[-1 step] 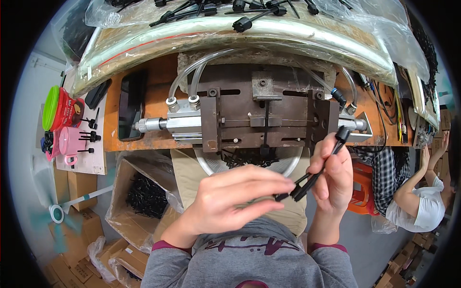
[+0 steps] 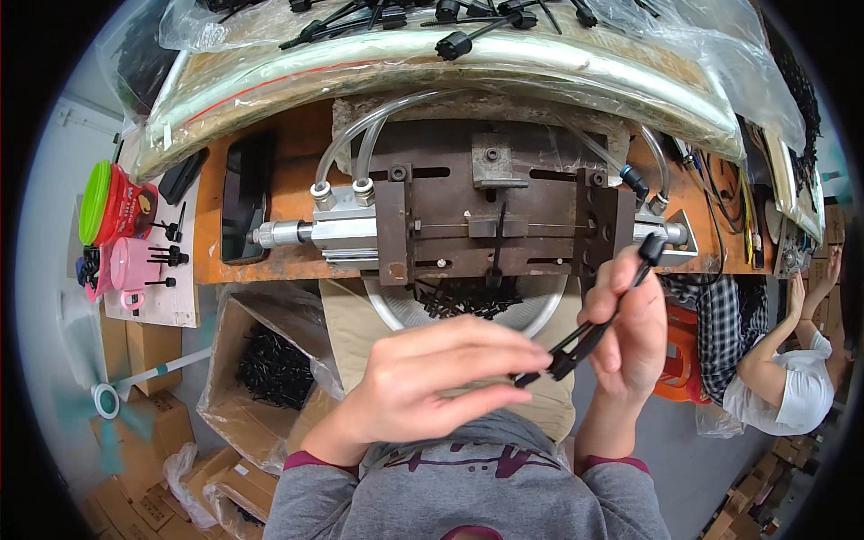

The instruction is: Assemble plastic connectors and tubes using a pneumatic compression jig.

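Observation:
My left hand [image 2: 432, 378] pinches the lower end of a thin black plastic part [image 2: 585, 339] between thumb and fingers. My right hand [image 2: 625, 328] grips the same part higher up, and its round black cap [image 2: 650, 248] sticks out above my fingers. Both hands are held above my lap, just in front of a brown metal press fixture [image 2: 495, 216] on the orange bench. A silver air cylinder [image 2: 315, 232] with clear hoses is joined to the fixture's left side. Below the fixture a white round tray [image 2: 540, 317] holds several small black parts.
An open cardboard box [image 2: 229, 360] lined with plastic holds many black parts at my lower left. A pink cup [image 2: 135, 265], a green-lidded red tub [image 2: 103, 202] and a dark phone [image 2: 245, 193] sit at the left. Bagged black parts [image 2: 450, 36] lie at the back. Another person [image 2: 783, 378] sits at the right.

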### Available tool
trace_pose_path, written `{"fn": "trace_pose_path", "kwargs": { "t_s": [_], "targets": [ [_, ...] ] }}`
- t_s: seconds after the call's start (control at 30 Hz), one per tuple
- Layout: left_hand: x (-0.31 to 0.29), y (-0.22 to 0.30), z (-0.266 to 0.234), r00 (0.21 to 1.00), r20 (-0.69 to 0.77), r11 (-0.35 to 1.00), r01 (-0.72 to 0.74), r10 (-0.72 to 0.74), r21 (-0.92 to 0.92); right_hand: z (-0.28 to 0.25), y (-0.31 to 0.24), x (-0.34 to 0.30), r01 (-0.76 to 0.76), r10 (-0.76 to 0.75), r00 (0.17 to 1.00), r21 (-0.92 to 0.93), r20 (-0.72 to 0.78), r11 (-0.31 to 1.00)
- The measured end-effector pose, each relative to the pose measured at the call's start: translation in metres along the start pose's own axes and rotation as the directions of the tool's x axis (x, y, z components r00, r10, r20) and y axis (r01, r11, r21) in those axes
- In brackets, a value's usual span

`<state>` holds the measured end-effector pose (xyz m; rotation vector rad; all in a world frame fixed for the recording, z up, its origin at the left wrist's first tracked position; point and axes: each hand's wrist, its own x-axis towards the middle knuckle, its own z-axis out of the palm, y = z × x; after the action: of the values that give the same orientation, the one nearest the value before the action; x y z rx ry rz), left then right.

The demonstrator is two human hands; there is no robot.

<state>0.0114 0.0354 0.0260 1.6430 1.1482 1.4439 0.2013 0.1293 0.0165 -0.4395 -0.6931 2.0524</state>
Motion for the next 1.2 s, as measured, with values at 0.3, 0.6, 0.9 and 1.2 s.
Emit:
{"fn": "trace_pose_path", "kwargs": {
  "t_s": [0.3, 0.6, 0.9, 1.2],
  "targets": [
    [-0.005, -0.021, 0.009, 0.983, -0.087, 0.807, -0.079, 0.159, 0.586, -0.004, -0.006, 0.007, 0.233, -0.241, 0.964, -0.076, -0.111, 0.969],
    [0.002, -0.043, 0.021, 0.989, -0.021, 0.565, -0.067, 0.147, 0.822, -0.006, -0.002, 0.003, 0.217, -0.231, 0.963, -0.107, -0.142, 0.970],
    [0.005, -0.038, 0.019, 0.997, -0.017, 0.574, -0.027, 0.071, 0.818, -0.007, -0.001, 0.002, 0.205, -0.225, 0.964, -0.142, -0.141, 0.968],
    [-0.001, -0.014, 0.016, 0.965, -0.057, 0.934, 0.233, -0.257, -0.272, 0.005, 0.011, -0.003, 0.082, -0.099, 0.990, -0.163, -0.101, 0.983]
  ]
}}
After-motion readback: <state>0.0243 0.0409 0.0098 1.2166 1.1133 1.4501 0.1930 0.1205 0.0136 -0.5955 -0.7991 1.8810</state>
